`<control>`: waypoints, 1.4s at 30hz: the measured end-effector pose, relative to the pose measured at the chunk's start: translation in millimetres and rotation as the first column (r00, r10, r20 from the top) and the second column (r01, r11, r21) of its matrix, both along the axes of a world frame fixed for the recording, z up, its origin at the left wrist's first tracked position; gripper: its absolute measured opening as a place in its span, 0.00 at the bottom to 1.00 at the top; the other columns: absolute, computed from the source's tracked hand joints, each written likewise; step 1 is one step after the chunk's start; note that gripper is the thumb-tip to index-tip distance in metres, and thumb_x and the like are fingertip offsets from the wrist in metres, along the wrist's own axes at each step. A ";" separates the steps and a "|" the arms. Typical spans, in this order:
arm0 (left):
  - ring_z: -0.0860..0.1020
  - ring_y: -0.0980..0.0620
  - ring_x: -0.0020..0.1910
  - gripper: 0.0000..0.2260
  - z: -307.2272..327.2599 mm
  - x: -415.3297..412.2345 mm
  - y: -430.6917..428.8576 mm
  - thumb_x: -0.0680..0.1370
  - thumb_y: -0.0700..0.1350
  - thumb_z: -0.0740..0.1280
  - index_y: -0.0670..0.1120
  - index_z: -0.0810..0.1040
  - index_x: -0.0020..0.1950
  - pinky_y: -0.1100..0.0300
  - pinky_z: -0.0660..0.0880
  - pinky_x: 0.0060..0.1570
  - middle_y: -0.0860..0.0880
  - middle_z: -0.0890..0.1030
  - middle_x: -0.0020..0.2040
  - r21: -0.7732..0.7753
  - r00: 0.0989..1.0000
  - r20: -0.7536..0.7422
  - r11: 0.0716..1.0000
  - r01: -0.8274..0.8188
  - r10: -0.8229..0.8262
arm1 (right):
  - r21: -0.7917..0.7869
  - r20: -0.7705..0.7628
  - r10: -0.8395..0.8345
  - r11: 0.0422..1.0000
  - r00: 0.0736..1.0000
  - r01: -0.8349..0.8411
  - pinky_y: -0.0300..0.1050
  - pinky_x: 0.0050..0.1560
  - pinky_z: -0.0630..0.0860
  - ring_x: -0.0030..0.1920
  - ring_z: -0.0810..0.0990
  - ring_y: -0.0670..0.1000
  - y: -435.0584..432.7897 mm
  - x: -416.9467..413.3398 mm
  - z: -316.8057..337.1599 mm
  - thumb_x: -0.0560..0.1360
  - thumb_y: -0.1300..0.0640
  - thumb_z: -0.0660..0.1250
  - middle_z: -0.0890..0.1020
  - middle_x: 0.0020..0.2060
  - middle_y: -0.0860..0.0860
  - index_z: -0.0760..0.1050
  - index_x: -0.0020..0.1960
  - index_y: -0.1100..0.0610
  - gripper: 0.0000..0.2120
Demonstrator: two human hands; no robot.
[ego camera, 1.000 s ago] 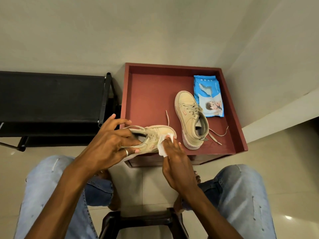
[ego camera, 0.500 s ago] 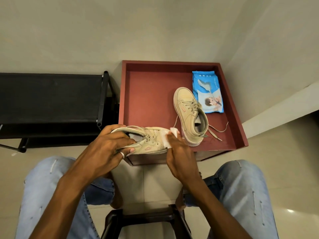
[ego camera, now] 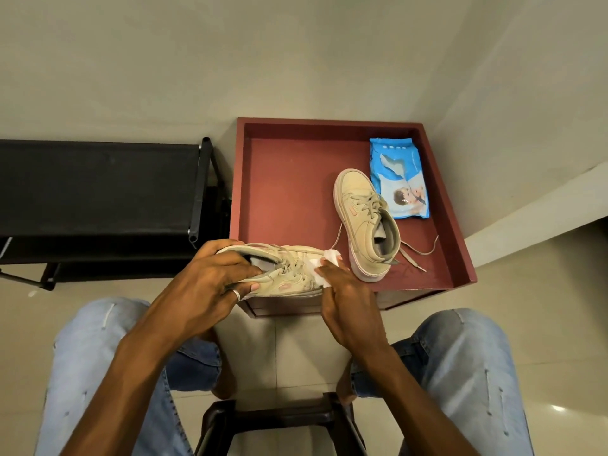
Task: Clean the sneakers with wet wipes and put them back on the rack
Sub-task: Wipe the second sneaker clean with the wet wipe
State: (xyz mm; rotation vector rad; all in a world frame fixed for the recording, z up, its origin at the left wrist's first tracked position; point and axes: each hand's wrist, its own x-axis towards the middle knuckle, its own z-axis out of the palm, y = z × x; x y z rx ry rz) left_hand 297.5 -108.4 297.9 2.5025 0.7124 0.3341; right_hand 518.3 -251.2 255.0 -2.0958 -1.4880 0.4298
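- Now the left grip [ego camera: 210,278] curls round the sneaker [ego camera: 296,273] at the worktop's [ego camera: 240,192] seven o'clock edge; the right grip [ego camera: 348,301] holds a wipe [ego camera: 324,265] against its toe.
- Risk: hard rubbing may twist it loose, and it overhangs the floor [ego camera: 296,350].

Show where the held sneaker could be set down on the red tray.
The tray is bare on its left and back, between its walls and the second sneaker. Its right side is crowded: wipes pack, that sneaker, loose laces.

surface: red table [ego camera: 279,192] | on it: beige sneaker [ego camera: 362,225], blue wipes pack [ego camera: 399,179], just beside each other
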 end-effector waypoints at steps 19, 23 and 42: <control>0.69 0.55 0.62 0.15 2.0 2.6 1.6 0.73 0.49 0.69 0.47 0.86 0.57 0.63 0.65 0.57 0.53 0.84 0.51 0.006 1.000 0.020 1.000 0.002 -0.002 | -0.022 -0.407 -0.245 0.966 0.880 0.259 0.43 0.56 0.74 0.52 0.76 0.43 -10.1 -13.6 -13.3 0.79 0.56 0.55 0.82 0.59 0.54 0.66 0.76 0.60 0.26; 0.69 0.55 0.61 0.14 2.7 3.9 1.1 0.73 0.48 0.70 0.46 0.86 0.57 0.68 0.62 0.56 0.53 0.84 0.51 0.001 1.000 0.017 1.000 0.010 -0.010 | -0.065 -0.506 -0.313 0.943 0.804 0.326 0.42 0.70 0.69 0.68 0.74 0.44 10.9 -0.9 -12.3 0.79 0.58 0.55 0.76 0.69 0.45 0.68 0.76 0.55 0.25; 0.70 0.53 0.62 0.11 3.2 6.1 -3.3 0.76 0.46 0.73 0.48 0.85 0.58 0.62 0.64 0.58 0.54 0.83 0.53 -0.015 0.999 0.024 0.999 -0.049 0.049 | -0.178 -0.806 -0.325 0.930 0.495 0.322 0.32 0.53 0.73 0.55 0.80 0.41 -0.6 -96.1 36.2 0.83 0.61 0.58 0.84 0.55 0.44 0.76 0.68 0.50 0.17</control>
